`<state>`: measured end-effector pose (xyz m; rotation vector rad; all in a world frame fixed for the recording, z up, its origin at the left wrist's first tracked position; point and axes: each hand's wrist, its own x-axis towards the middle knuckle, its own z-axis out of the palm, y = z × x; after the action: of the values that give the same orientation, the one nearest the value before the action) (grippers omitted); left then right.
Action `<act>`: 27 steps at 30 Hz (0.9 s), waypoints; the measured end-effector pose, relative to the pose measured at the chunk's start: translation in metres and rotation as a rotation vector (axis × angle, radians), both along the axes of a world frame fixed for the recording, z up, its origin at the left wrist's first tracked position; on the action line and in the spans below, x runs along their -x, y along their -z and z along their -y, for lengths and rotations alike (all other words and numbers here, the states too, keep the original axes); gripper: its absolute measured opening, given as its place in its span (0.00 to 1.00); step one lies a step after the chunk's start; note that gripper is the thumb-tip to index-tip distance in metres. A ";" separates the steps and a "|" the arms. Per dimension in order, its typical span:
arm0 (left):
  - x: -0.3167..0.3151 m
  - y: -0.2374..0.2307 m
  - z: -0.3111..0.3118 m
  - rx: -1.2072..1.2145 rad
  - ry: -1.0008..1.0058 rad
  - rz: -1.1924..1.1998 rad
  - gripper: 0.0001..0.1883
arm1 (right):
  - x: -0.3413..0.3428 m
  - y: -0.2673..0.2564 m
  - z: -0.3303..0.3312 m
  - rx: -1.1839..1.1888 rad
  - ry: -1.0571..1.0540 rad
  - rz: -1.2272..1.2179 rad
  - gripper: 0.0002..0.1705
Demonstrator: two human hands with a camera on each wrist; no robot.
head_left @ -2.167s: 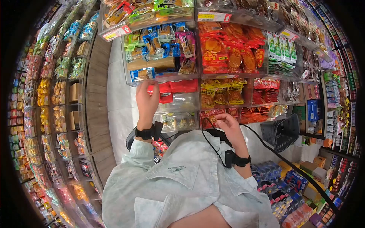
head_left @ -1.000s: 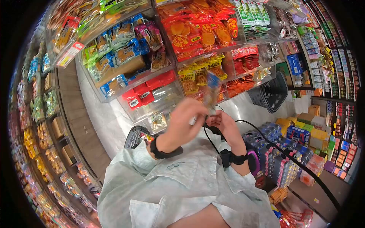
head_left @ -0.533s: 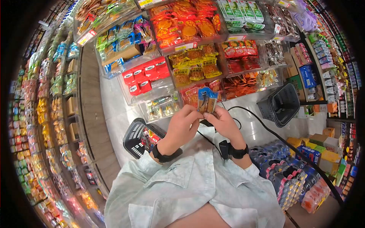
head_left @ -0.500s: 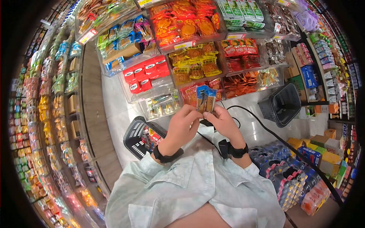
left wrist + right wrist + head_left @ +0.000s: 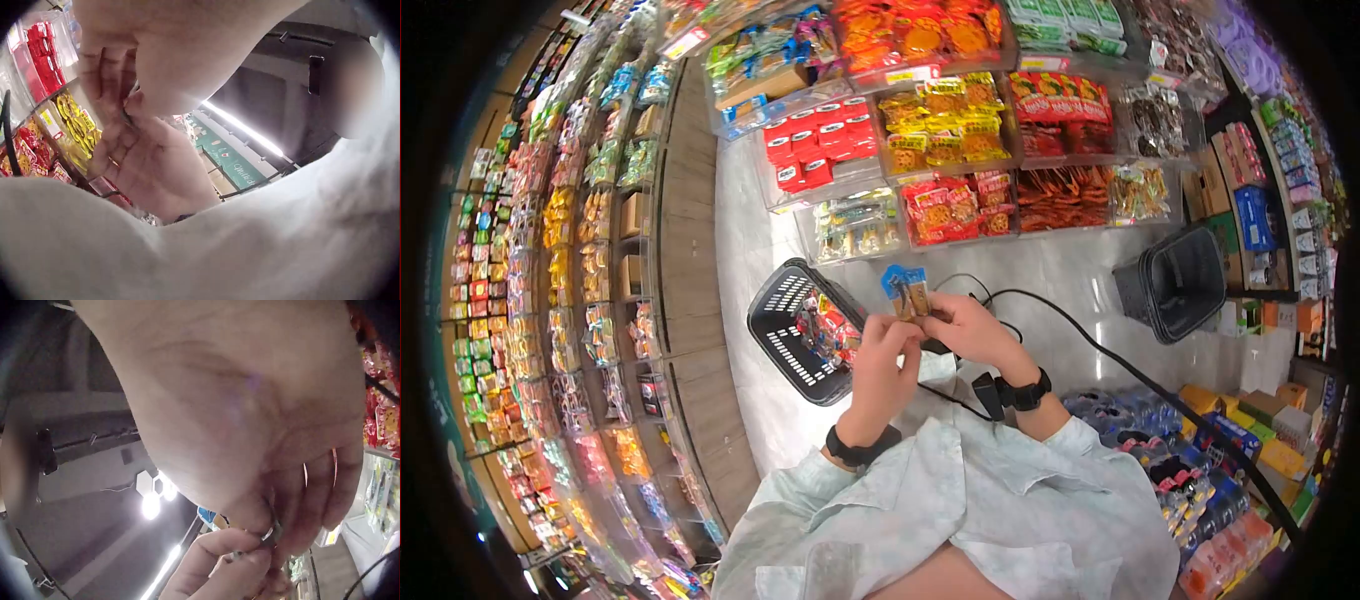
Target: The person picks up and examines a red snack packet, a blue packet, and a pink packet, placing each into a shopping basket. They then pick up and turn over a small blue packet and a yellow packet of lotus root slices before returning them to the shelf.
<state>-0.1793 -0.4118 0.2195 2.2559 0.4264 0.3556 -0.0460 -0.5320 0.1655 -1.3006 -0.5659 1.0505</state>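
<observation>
A small blue-topped snack packet with brown contents stands upright between both hands in the head view. The left hand pinches its lower edge, while the right hand holds the lower right side with thumb and fingers. Their fingertips meet at the packet's bottom. In the right wrist view, the right hand has its thumb against curled fingers, the left hand's fingers touching there; a bit of the blue packet shows. The left wrist view shows the palms of both hands close together, the packet largely hidden.
A dark basket with red packets stands on the floor at left; stacked dark baskets are at right. Clear bins of snacks lie ahead, shelves at left, bottle packs at lower right. A black cable crosses the right side.
The head view has shifted, showing more of the floor basket. Since a second ago the hands have come together around the packet; they now hold it lower and further left in view.
</observation>
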 end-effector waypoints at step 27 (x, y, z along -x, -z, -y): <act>0.365 0.039 -0.048 0.147 -0.473 0.239 0.20 | 0.309 -0.006 -0.117 0.146 -0.361 0.058 0.27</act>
<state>-0.5447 -0.3641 0.1803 1.9231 0.8299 0.7997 -0.3546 -0.4151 0.1713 -1.3905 -0.8001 1.3747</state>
